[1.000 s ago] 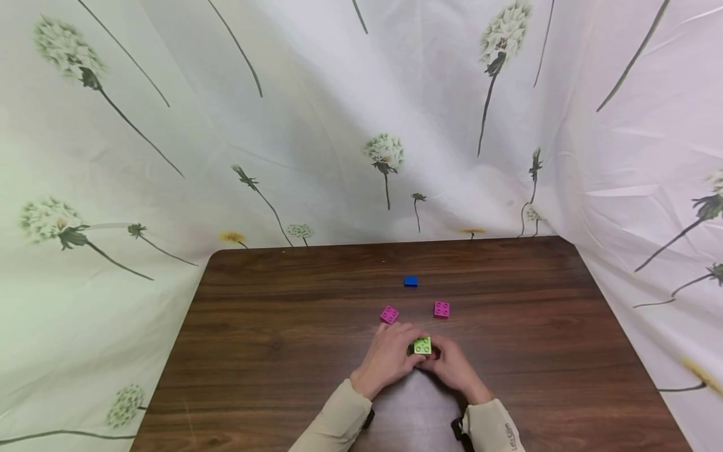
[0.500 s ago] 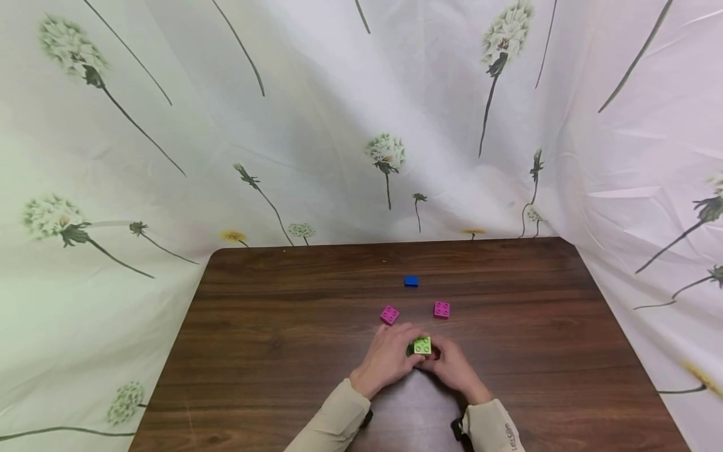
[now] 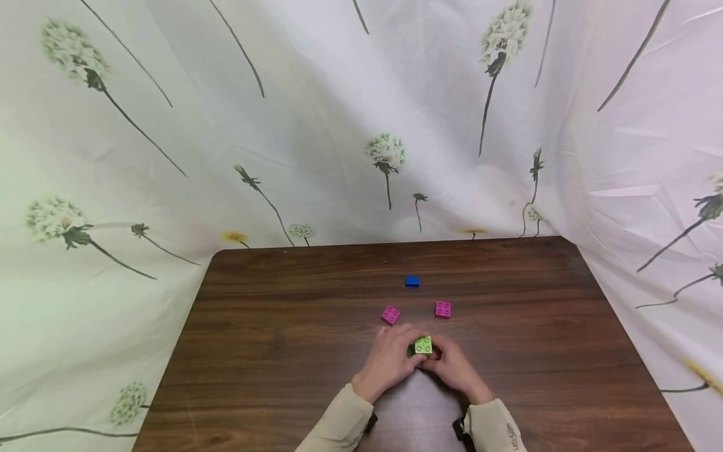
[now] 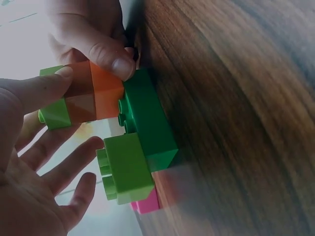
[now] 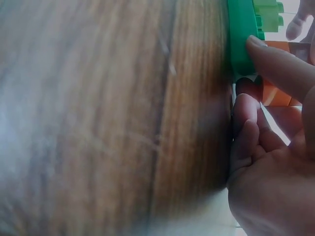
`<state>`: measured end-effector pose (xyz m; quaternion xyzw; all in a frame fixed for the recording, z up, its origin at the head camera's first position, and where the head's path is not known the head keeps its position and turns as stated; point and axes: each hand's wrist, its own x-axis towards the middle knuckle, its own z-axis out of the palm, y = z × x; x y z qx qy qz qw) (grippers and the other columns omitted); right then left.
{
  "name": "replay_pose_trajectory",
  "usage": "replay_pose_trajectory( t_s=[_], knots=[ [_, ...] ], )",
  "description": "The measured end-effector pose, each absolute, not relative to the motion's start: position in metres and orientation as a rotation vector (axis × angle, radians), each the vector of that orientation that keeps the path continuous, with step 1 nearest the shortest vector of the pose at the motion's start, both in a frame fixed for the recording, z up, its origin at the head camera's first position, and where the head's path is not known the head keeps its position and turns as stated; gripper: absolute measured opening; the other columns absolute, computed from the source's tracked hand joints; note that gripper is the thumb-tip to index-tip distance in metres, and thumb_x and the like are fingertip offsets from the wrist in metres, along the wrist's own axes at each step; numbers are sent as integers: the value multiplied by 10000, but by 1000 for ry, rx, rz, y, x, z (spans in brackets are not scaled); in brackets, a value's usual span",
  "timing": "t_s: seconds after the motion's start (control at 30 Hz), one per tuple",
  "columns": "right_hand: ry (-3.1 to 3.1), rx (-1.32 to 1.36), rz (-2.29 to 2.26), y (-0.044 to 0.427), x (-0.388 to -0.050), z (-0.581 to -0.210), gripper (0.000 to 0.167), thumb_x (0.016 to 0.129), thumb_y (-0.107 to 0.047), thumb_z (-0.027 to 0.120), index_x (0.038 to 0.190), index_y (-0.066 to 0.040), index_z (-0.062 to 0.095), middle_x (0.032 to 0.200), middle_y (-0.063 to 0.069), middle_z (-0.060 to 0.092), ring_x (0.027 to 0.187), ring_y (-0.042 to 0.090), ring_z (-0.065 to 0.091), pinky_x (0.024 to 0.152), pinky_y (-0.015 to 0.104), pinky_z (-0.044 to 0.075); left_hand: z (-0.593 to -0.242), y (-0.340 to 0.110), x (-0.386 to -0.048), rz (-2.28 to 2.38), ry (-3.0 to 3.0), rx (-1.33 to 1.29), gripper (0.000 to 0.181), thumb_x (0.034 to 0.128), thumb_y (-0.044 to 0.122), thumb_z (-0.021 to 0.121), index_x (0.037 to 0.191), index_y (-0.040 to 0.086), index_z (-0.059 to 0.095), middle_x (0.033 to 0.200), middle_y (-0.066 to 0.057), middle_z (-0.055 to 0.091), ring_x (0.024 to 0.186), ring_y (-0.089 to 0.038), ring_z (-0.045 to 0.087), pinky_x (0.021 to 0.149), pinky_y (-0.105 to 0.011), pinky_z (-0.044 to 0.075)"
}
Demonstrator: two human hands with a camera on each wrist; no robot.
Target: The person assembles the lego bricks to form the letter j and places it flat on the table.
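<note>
Our left fingers (image 4: 74,163) pinch the lime top block (image 4: 56,115); our right fingers (image 5: 244,112) grip the dark green block (image 4: 150,120). We should press straight down, keeping the stack (image 4: 108,96) square.

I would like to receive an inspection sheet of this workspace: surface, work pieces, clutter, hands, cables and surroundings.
Surface: dark brown wood-grain table, light scratches visible.
Work pieces: plastic brick stack, light green, brown and orange, at one end of a long dark green plastic brick; single light green plastic brick at its other end. Loose on the table: blue rectangular plastic brick, angled magenta four-stud plastic brick, second magenta brick.
Clutter: nothing seen.
Hands: left hand holds the stack; right hand grips the dark green brick.
Cables: nothing seen.
Surroundings: white dandelion-printed cloth behind and at both sides.
</note>
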<state>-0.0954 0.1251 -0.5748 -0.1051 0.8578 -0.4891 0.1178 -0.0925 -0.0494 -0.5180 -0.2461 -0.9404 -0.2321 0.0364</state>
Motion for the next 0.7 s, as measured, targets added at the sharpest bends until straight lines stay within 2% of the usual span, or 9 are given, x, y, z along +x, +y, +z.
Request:
replay_pose_trajectory(
  t_s=[0.2, 0.43, 0.57, 0.7],
  knots=[
    [2521, -322, -1422, 125, -95, -576, 315, 777, -102, 767, 1068, -126, 650, 798, -39, 549, 708, 54, 495, 661, 208, 409, -520, -49, -90, -707, -2883, -710, 340, 798, 301, 770, 1119, 229, 682, 1067, 80, 683, 1011, -119, 625, 858, -356, 417],
    [2540, -354, -1423, 125, -94, -577, 310, 790, -99, 753, 1080, -106, 642, 816, -41, 555, 730, 48, 495, 675, 209, 411, -519, -48, -92, -733, -2924, -717, 362, 801, 314, 763, 1138, 219, 670, 1068, 70, 674, 1025, -126, 598, 871, -357, 397],
    [2541, -351, -1429, 125, -95, -577, 311, 804, -138, 760, 1093, -109, 651, 879, -38, 600, 780, 55, 520, 711, 216, 434, -516, -52, -96, -941, -2962, -714, 416, 806, 382, 756, 1168, 197, 663, 1087, 45, 672, 1026, -138, 585, 891, -392, 373],
    [2505, -319, -1421, 125, -95, -577, 299, 812, -172, 764, 1083, -120, 650, 885, -28, 612, 770, 59, 527, 699, 214, 438, -513, -61, -104, -1219, -2908, -562, 411, 853, 385, 712, 1178, 139, 660, 1098, -13, 674, 1036, -185, 591, 896, -413, 383]
  ],
)
